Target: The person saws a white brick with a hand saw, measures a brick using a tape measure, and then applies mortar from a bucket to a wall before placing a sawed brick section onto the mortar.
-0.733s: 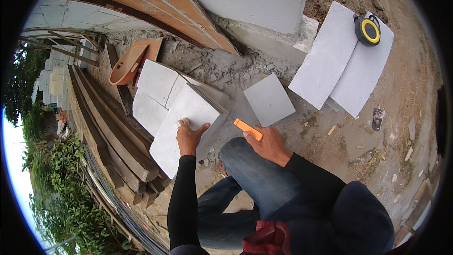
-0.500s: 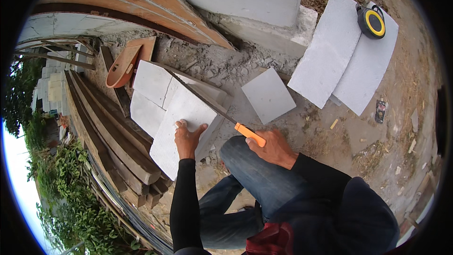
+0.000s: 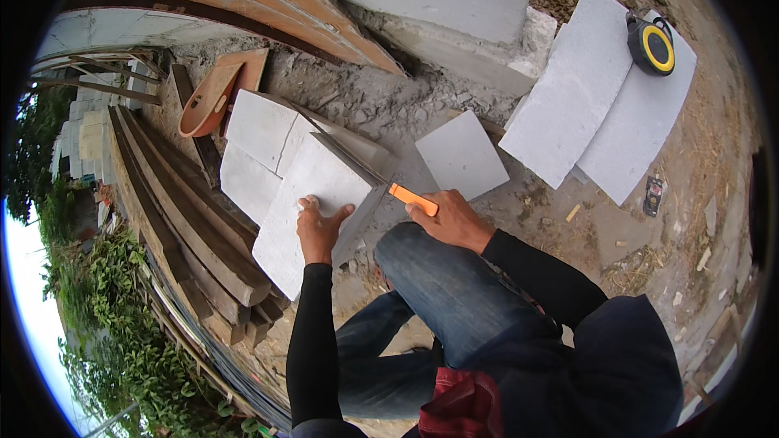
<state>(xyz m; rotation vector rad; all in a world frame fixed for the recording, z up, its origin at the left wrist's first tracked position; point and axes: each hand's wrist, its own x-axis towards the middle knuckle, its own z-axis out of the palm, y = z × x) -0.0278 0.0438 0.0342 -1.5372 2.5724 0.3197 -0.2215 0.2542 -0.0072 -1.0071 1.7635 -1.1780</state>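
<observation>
My right hand [image 3: 460,220] is wrapped round the orange handle of a handsaw [image 3: 414,199]. Its dark blade runs up and left along the far edge of a pale lightweight concrete block [image 3: 302,195], and part of it is hidden by the block's edge. On top of that block, near its right edge, my left hand [image 3: 317,231] presses down with the thumb spread away from the bent fingers. More pale blocks [image 3: 258,131] lie beneath and behind, a crack running between them. Off the blade's right side, a square pale piece [image 3: 462,156] lies on the ground.
Two pale slabs [image 3: 568,89] lie at the far right, bearing a round black-and-yellow device [image 3: 652,47]. Timber beams [image 3: 195,219] are stacked at left, near an orange-brown trough-shaped tool [image 3: 207,105]. A low pale wall [image 3: 430,0] stands at the back. My bent knee [image 3: 422,268] is close below the saw.
My right hand and the saw have shifted left and up, the blade sliding further along the block's edge. My left hand stays on the block; the whole view has shifted slightly.
</observation>
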